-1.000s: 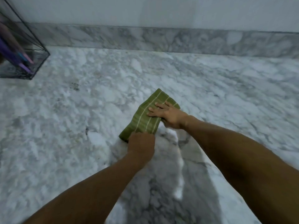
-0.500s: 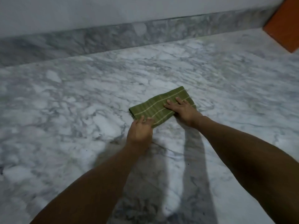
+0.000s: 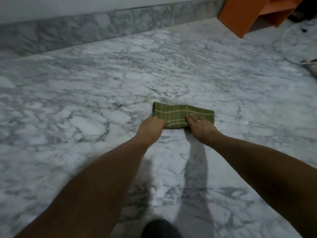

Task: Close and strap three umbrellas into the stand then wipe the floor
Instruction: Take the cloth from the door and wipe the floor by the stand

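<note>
Starting at the nine o'clock side of the head view, the marble floor (image 3: 72, 103) is lying bare up to the marble skirting (image 3: 85, 31) running along the wall toward eleven o'clock; neither umbrellas nor a stand are showing in view. Just right of centre, the left hand (image 3: 151, 128) is resting on the near left corner of the green striped cloth (image 3: 180, 114), its fingers curling over that edge; whether they are pinching the fabric or only pressing it cannot be told. The cloth is lying folded into a long band, flat on the floor, with its length running from nine to three o'clock. Beside it, the right hand (image 3: 199, 127) is pressing down on the cloth's right half with fingers straight and spread. Toward one o'clock an orange cabinet (image 3: 240, 14) is standing on the floor, and at two o'clock a white cable (image 3: 285, 48) is looping across the marble. Assessment: the floor-wiping step is in hand, the umbrella work presumably being finished. The next move is likely calling for steady downward pressure from both hands while sliding the cloth, keeping the fold from opening and steering clear of the cable.
</note>
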